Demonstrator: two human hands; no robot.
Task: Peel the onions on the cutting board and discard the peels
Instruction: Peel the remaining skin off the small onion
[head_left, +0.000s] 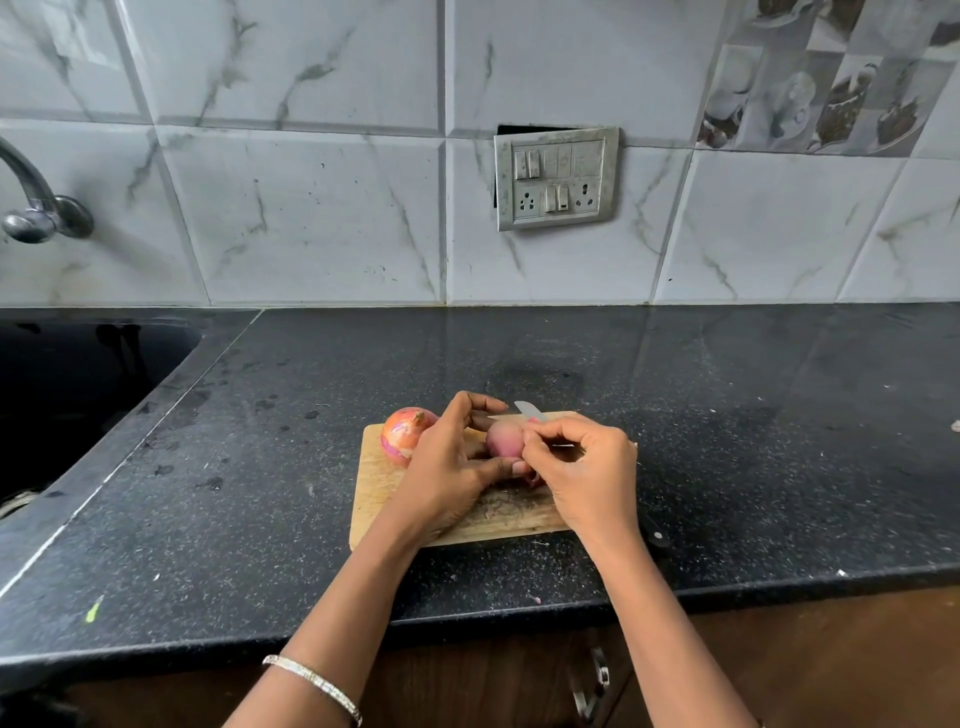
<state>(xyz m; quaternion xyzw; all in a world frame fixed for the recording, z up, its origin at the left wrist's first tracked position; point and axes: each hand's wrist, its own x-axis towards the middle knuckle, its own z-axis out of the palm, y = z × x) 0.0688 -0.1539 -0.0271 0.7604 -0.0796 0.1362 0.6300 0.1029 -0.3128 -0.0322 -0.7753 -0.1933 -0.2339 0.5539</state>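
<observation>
black speckled surface (727, 415) under marble tiles carries a wooden board (374, 488). over it the left hand (452, 467) cups a mostly bare pink onion (506, 439), while the right hand (587, 467) pinches at its skin near the top. a second onion (405, 434), unpeeled, sits at the board's far left corner. peeling the first looks nearly done; next, strip the last skin, then discard it.
</observation>
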